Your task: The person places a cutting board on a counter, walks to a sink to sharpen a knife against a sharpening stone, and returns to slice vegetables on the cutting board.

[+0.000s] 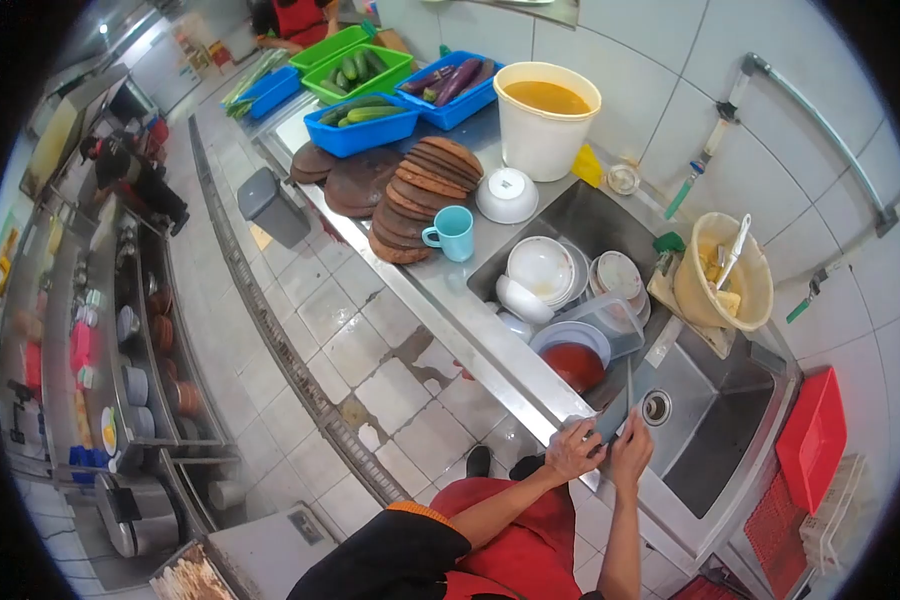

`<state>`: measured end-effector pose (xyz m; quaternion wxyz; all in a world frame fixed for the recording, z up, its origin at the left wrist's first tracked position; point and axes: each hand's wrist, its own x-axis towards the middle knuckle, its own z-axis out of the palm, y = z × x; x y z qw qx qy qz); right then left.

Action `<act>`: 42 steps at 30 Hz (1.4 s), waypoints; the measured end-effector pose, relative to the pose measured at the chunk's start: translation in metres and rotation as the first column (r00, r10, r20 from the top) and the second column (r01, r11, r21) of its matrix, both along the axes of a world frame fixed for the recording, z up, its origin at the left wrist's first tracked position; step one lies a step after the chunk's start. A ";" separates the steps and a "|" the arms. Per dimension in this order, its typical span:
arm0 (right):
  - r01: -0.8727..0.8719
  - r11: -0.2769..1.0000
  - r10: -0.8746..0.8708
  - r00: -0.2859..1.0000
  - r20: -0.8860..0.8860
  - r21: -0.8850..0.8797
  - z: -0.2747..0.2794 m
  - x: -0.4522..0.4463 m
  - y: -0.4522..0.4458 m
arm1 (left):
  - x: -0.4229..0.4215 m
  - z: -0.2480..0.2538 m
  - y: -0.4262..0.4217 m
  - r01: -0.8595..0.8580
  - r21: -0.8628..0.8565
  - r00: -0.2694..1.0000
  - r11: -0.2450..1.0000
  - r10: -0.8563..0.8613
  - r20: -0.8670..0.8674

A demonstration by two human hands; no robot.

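My left hand is closed at the front edge of the sink, fingers curled; what it holds I cannot make out. Close beside it, my right hand pinches a thin, pale, stick-like object that points up over the divider between the basins. In the left basin lie white bowls, a clear plastic container and a round dish with a reddish-brown inside. The right basin shows its drain.
On the counter stand a light-blue mug, stacked brown discs, an upturned white bowl, a bucket of orange liquid and vegetable trays. A cream bucket sits behind the sink, a red basket right. Two people are farther off.
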<state>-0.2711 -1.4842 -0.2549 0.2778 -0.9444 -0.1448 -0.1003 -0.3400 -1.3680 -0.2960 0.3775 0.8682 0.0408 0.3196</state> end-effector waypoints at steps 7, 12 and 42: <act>0.040 0.999 -0.038 0.997 0.072 -0.035 0.000 0.051 0.018 | -0.001 0.002 0.002 0.010 0.014 1.000 1.000 -0.010 -0.020; 0.024 0.999 -0.021 0.996 -0.090 0.041 0.002 -0.056 -0.003 | 0.000 -0.009 -0.003 0.022 -0.001 1.000 1.000 -0.022 -0.016; 0.018 0.998 -0.024 0.994 0.108 0.056 -0.023 0.005 0.000 | 0.000 -0.010 0.001 0.035 0.049 0.999 0.998 -0.034 -0.013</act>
